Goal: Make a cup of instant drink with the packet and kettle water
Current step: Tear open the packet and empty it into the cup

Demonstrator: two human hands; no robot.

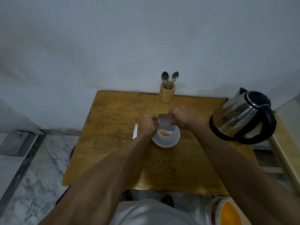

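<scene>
**Packet held over cup, both hands**

The left hand [148, 124] and right hand [183, 118] pinch a silvery packet [165, 121] at its two top corners, fingers closed on it, directly above a white cup [167, 134]. Orange powder [164, 132] lies inside the cup. The cup stands on a white saucer [175, 141] near the middle of the wooden worktop [110, 143]. A torn foil strip [135, 131] lies flat just left of the left hand. A bamboo holder [167, 94] with two spoons [169, 77] stands at the far edge, behind the hands. A steel kettle [241, 116] with black handle sits at the right edge, well apart from the cup. The hands partly hide the cup's rim.
</scene>
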